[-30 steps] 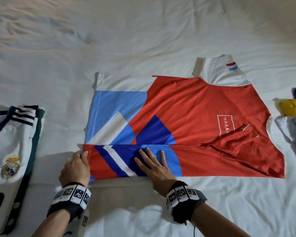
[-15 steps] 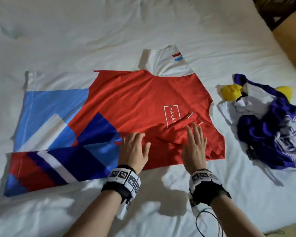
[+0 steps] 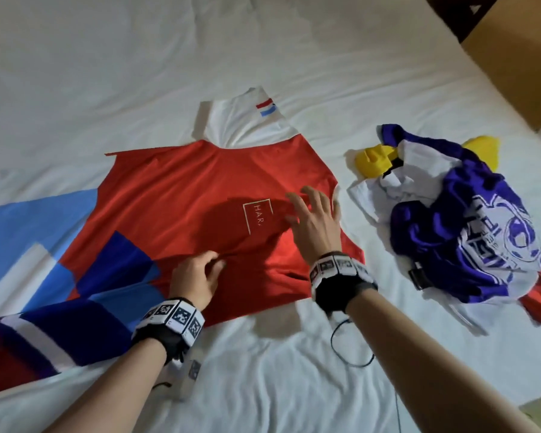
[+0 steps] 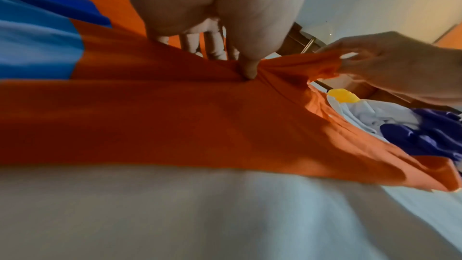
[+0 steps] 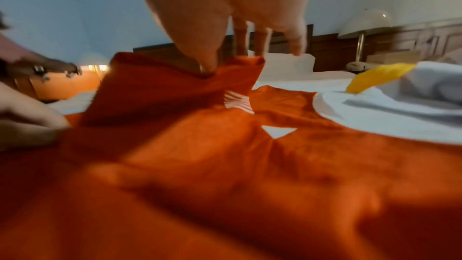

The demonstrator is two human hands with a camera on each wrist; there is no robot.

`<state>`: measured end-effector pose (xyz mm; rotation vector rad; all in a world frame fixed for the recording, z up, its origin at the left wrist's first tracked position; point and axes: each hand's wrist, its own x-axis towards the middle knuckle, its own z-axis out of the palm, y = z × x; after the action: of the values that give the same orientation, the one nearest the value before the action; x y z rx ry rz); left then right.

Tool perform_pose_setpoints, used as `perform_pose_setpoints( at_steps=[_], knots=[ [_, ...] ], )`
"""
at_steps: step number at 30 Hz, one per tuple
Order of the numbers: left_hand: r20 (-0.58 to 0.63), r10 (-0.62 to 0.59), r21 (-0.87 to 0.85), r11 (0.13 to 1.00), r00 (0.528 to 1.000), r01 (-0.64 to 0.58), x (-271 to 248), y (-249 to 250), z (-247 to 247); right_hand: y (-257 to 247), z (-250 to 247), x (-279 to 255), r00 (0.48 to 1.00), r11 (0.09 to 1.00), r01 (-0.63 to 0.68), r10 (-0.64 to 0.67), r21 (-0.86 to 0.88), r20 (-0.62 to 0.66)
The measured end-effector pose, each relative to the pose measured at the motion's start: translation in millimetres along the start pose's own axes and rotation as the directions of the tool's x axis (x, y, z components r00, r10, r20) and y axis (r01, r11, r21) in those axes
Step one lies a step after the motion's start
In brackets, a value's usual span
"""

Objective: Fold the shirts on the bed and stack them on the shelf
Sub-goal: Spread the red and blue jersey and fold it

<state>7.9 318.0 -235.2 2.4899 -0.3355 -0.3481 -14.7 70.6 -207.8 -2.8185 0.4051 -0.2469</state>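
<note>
On the bed: a red shirt (image 3: 181, 195) lies spread across the white bed sheet (image 3: 263, 385), its white sleeve (image 3: 247, 123) pointing to the far side and its blue, white and navy panels running off to the left.
Near edge: a strip of the red shirt along the near side is folded over onto the body.
Left hand: the left hand (image 3: 197, 276) presses down at the fold line, fingers curled, thumb tip dug into the red cloth in the left wrist view.
Right hand: the right hand (image 3: 314, 220) pinches a raised flap of red fabric between thumb and fingers, lifting it just clear of the shirt body, to the right of the boxed white lettering (image 3: 258, 214).
Right of the shirt: a crumpled purple and white shirt (image 3: 469, 232) with yellow trim lies in a heap, just beside the red one.
Far background: a bedside lamp (image 5: 365, 25) and dark wooden headboard (image 5: 325, 46) show in the right wrist view.
</note>
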Motion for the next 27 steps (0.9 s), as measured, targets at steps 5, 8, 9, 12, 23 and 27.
perform_pose_setpoints(
  at_steps=[5, 8, 9, 12, 23, 27],
  knots=[
    [-0.012, -0.060, -0.008, 0.998, 0.998, 0.059, 7, 21, 10, 13, 0, -85, 0.944, 0.940, -0.330, 0.327, 0.083, 0.055],
    [-0.021, -0.042, -0.024, 0.999, 0.999, 0.041, 18, 41, 19, 34, -2, -117, 0.877, 0.879, -0.476, 0.472, 0.036, 0.095],
    [-0.013, -0.021, -0.022, 1.000, 1.000, 0.021, 22, 48, 22, 41, -3, -122, 0.860, 0.864, -0.504, 0.500, 0.008, 0.104],
    [0.032, 0.062, 0.052, 0.997, 0.998, -0.063, 31, 59, 32, 56, -6, -119, 0.849, 0.860, -0.509, 0.509, -0.043, 0.142],
    [-0.131, -0.238, -0.280, 0.940, 0.962, 0.195, 67, 60, 31, 90, -9, -97, 0.905, 0.858, -0.418, 0.365, 0.299, 0.216],
    [-0.076, -0.276, -0.294, 0.924, 0.958, 0.243, 69, 70, 29, 94, -6, -99, 0.895, 0.843, -0.440, 0.385, 0.310, 0.225]
  ],
)
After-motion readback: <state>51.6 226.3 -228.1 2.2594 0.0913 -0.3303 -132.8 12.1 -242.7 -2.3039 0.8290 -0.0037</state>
